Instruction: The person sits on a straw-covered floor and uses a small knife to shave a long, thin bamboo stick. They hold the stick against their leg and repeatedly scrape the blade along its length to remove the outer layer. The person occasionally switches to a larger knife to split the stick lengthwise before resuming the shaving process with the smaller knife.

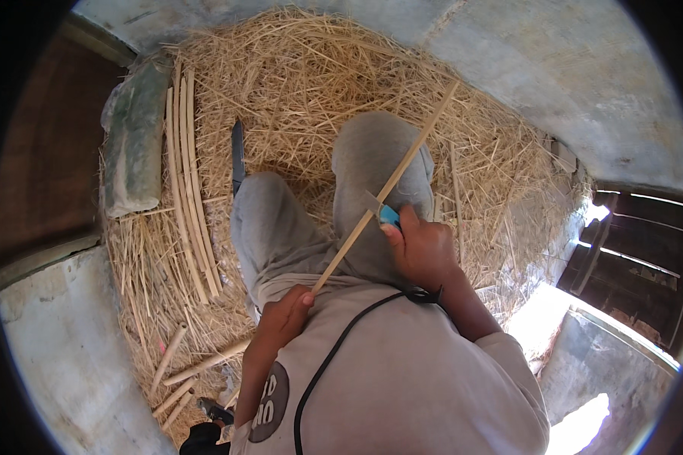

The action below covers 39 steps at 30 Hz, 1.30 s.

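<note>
A long, thin strip of split bamboo or wood [416, 145] slants across my lap, its far end up and to the right over my knee. My left hand [284, 315] is closed round its near end, close to my belly. In my right hand [426, 246] is a utility knife [388, 216] with a blue handle, gripped in closed fingers. Its short blade lies against the strip about midway along. Whether the edge cuts into the strip I cannot tell.
Straw [281, 61] covers the floor. On the left lie several long pale sticks [184, 174] beside a greenish slab [135, 144]. A dark flat blade [238, 152] rests by my left knee. Short cut sticks [205, 362] lie lower left. Concrete walls [554, 83] surround me.
</note>
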### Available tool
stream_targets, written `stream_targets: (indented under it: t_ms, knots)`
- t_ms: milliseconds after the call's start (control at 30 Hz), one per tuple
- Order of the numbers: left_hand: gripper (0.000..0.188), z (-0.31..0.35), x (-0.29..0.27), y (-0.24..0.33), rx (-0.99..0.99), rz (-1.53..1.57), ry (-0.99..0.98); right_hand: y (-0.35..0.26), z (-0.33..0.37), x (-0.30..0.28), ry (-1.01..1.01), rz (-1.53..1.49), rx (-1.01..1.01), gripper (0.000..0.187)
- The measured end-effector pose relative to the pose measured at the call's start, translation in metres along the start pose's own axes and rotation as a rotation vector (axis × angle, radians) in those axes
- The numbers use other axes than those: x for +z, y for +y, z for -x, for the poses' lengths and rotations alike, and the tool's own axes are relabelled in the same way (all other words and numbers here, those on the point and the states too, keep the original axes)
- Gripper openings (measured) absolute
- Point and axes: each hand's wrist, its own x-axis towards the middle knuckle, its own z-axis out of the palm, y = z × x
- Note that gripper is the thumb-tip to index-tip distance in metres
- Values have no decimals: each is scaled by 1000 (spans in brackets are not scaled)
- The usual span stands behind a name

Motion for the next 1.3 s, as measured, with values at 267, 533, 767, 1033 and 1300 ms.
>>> stream_targets:
  t_ms: [267,533,767,1033,1300]
  knots:
    - [31,46,-40,-10,-87,171,-103,1,2,5,79,13,101,39]
    - [27,102,-77,-20,-122,-58,-24,-10,-6,-2,160,-136,234,47]
    - [33,243,-119,-63,-369,218,381,43,-7,6,422,-337,499,62]
    - [28,116,-89,-13,85,386,215,43,17,30,613,-427,403,58]
    - [34,-102,3,105,570,394,196,34,19,29,559,-330,168,59]
